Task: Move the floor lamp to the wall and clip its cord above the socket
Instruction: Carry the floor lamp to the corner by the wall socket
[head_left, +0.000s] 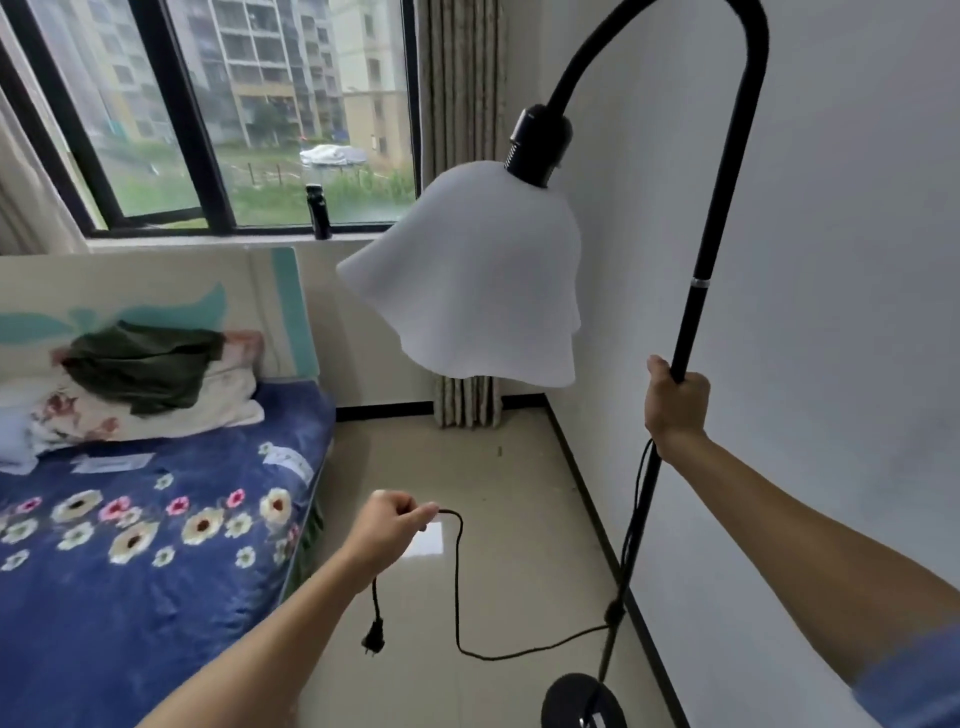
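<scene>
Our right hand (675, 402) is clenched around the floor lamp (685, 332) pole at three o'clock, just beside the wall (831, 260). Our left hand (387, 530) pinches its cord (460, 582) at six o'clock, the plug (374, 639) dangling below.

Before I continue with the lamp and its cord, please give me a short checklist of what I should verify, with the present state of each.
1. Right hand grip on lamp pole: ok.
2. Left hand grip on cord: ok.
3. Plug hangs free, unplugged: ok.
4. Lamp base beside the wall: ok.
5. Socket location: cannot tell, none in view.
6. Cord clip at hand: cannot tell.
</scene>
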